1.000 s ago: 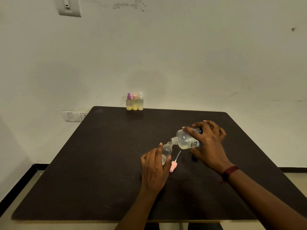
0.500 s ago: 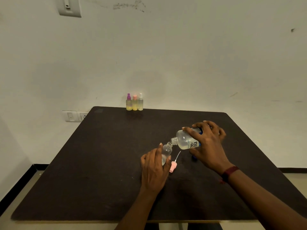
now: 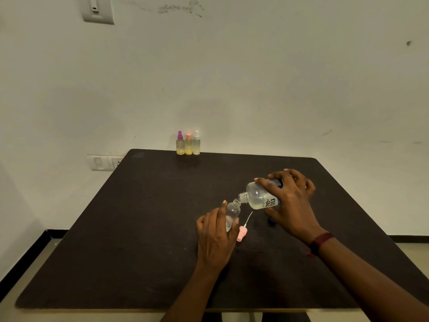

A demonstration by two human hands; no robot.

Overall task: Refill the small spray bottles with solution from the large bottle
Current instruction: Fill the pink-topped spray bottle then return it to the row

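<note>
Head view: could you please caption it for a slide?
Right hand tilts large bottle to the open small spray bottle held by left hand.

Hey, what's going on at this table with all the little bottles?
A person is refilling a spray bottle. Their left hand holds the small clear bottle on the dark table, its neck open. Their right hand grips the large bottle, tipped so its mouth meets that neck. The pink spray cap lies on the table beside the small bottle. Three capped small bottles with yellowish liquid stand at the table's far edge.
</note>
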